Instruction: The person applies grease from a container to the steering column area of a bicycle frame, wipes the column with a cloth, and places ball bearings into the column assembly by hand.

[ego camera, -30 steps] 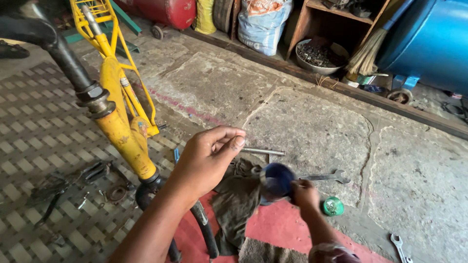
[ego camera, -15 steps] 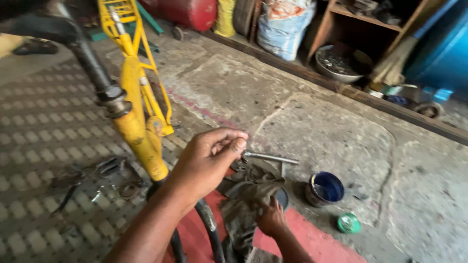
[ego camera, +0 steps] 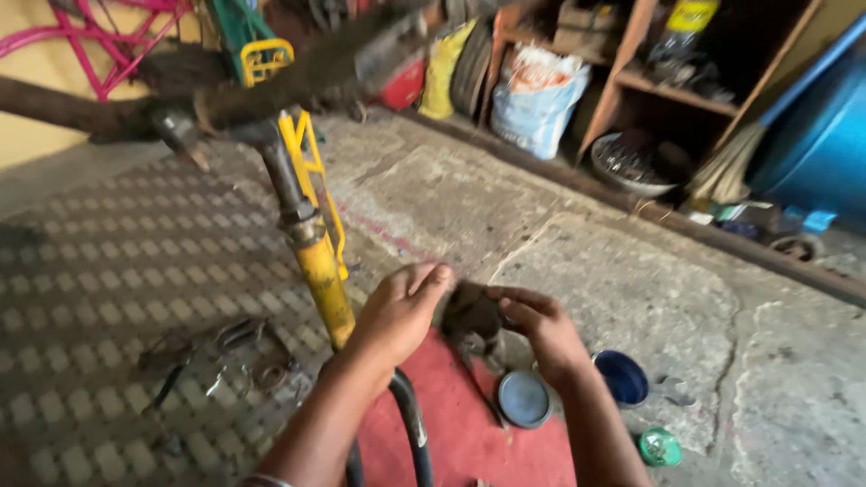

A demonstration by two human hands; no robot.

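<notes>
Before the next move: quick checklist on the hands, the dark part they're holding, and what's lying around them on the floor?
1. Both hands on the dark part: ok. Left hand and right hand meet at it.
2. What the part is: cannot tell, blurred and dark.
3. Grip secure: cannot tell, the fingers hide the contact.
4. Blue tub upright and open: ok. Its round lid lies flat beside it.
5. Yellow bicycle frame apart from the hands: ok, it stands just left of the left hand.
6. Loose tools and rings on the patterned floor: ok, they lie apart from the hands, left of the frame.
</notes>
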